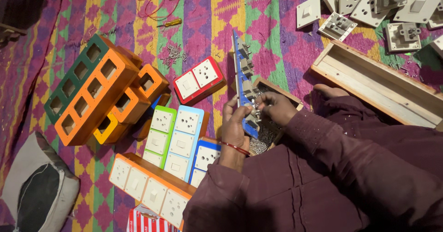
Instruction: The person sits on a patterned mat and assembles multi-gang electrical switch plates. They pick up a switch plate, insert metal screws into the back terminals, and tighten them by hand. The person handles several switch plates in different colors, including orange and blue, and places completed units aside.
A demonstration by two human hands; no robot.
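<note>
A blue panel (243, 82) is held on edge by the left hand (234, 128); a fitting on it is pinched by the right hand (276, 108) above a screw box (269, 131).

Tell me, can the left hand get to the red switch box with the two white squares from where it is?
Probably yes. The left hand holds the blue panel, and the red switch box lies close beside it on the mat with nothing between. It would need to let go first.
</note>
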